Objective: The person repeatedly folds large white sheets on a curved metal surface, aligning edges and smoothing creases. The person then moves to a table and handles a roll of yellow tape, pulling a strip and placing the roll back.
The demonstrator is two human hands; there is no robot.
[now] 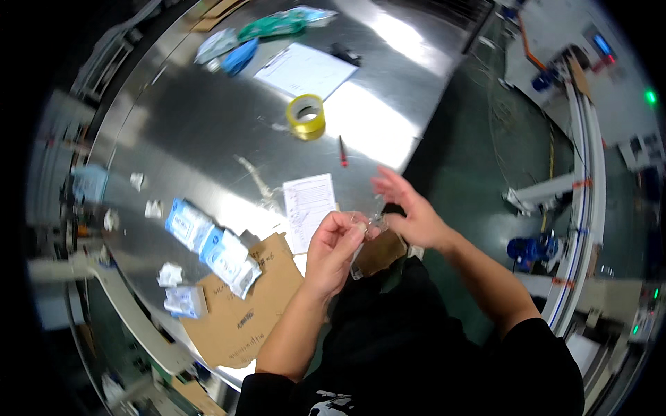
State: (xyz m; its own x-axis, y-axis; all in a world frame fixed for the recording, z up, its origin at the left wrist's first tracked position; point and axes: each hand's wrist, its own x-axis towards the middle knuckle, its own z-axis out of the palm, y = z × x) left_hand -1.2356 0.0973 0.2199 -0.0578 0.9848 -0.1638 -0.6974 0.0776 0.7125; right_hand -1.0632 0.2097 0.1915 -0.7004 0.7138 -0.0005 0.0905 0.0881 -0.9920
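Note:
My left hand (334,251) is closed, thumb and forefinger pinching a piece of clear, crinkled plastic (375,223). Just to its right my right hand (417,216) has its fingers spread, the thumb side close to the plastic. Whether it touches the plastic I cannot tell. Below both hands, in front of my body, is a small brown cardboard piece or box (379,252), partly covered by the plastic and my hands. A printed paper sheet (309,201) lies on the table beside my left hand.
The metal table (187,125) carries a flattened cardboard sheet (243,322), blue-and-white packets (211,243), a yellow tape roll (306,116), a red-and-black pen-like tool (343,152) and a clipboard (305,69). Its right edge drops to a green floor (465,159). Machinery with a rail (586,208) stands at right.

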